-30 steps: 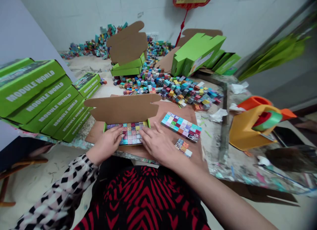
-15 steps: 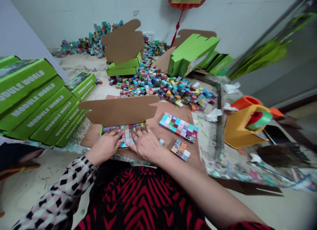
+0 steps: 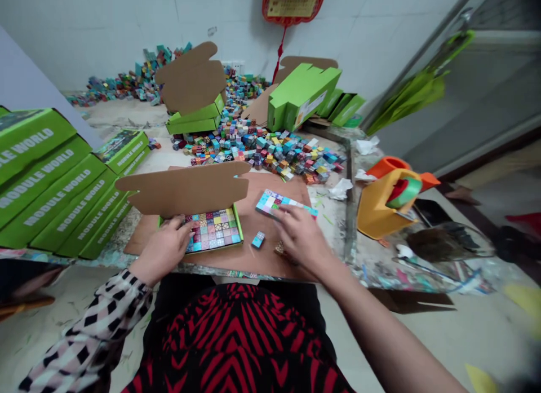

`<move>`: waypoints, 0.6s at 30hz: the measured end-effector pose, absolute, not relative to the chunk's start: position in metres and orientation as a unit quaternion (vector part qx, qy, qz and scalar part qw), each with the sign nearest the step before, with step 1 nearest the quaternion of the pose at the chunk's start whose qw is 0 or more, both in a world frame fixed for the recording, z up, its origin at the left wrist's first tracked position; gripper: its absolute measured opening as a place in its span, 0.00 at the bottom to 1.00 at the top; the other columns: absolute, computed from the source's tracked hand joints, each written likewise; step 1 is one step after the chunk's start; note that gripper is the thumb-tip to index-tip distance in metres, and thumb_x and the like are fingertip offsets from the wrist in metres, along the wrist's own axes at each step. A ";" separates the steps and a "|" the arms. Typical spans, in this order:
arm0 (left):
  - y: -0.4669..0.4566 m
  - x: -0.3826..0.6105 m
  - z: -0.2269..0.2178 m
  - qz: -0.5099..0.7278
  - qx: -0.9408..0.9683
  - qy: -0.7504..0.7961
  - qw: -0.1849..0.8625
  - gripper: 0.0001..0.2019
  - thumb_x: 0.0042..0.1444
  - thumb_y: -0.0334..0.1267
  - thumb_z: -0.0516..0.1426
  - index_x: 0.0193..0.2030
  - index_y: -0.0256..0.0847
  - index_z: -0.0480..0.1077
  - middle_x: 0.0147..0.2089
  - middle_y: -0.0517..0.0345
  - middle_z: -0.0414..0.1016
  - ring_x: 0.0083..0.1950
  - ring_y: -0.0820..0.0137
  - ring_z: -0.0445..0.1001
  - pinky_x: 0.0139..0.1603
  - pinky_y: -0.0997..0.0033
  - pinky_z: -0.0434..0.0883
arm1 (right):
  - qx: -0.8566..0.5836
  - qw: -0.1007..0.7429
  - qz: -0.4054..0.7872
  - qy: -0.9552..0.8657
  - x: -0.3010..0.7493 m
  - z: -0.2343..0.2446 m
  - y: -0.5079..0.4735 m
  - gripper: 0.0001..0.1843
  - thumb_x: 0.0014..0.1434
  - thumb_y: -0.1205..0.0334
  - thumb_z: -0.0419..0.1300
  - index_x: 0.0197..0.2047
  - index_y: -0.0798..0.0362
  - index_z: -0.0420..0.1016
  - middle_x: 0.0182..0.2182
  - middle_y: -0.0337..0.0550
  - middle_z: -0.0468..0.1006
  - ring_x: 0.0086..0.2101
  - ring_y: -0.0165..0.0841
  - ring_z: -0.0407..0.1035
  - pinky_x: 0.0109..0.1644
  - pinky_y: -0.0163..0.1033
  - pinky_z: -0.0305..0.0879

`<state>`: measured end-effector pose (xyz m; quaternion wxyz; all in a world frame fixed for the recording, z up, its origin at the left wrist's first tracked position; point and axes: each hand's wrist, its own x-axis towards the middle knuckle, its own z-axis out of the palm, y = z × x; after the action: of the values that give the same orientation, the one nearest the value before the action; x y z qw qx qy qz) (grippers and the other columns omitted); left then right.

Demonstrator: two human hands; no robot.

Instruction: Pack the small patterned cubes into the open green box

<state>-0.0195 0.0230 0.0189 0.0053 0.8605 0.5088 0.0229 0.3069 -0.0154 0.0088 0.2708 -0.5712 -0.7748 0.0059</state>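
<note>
One shallow green cardboard box lies open on a brown cardboard sheet at the near table edge, directly in front of the person. Its brown lid flap stands up at the back, leaving a flat layer of small patterned cubes exposed. The left hand rests open on the box's left side, apparently steadying it. The right hand, fingers spread palm down and gripping nothing, has its fingertips on a flat slab of joined colourful cubes just right of the box. A single blue cube lies between box and hand. Beyond sits a loose heap of cubes; stacked green "MODULE WORLD" boxes lean at the left, and a yellow-orange tape dispenser sits at the right.
</note>
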 end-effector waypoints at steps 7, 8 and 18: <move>0.015 0.051 0.050 0.113 0.921 0.361 0.094 0.18 0.66 0.38 0.45 0.55 0.39 0.70 0.56 0.47 0.73 0.55 0.61 0.72 0.56 0.56 0.69 | -0.762 0.115 0.150 -0.619 0.386 0.007 -0.011 0.32 0.57 0.45 0.58 0.60 0.52 0.66 0.49 0.52 0.68 0.43 0.43 0.70 0.45 0.44 0.66; 0.017 0.067 0.053 0.107 0.924 0.349 0.115 0.18 0.65 0.37 0.45 0.56 0.39 0.69 0.57 0.48 0.72 0.57 0.61 0.71 0.58 0.56 0.68 | -0.764 0.103 0.172 -0.613 0.388 0.007 -0.010 0.35 0.55 0.44 0.59 0.62 0.51 0.64 0.49 0.51 0.68 0.43 0.43 0.70 0.45 0.43 0.66; 0.078 0.192 0.031 0.079 0.860 0.443 0.242 0.22 0.61 0.34 0.54 0.61 0.31 0.62 0.60 0.37 0.66 0.60 0.55 0.66 0.60 0.53 0.65 | -0.743 0.099 0.211 -0.628 0.387 -0.001 0.001 0.37 0.51 0.53 0.64 0.62 0.53 0.62 0.48 0.50 0.65 0.44 0.40 0.67 0.47 0.40 0.62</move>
<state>0.1922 0.0784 0.0307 0.2418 0.8596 0.4431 0.0793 0.3868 0.0010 -0.0010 0.0989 -0.7427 -0.6277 0.2112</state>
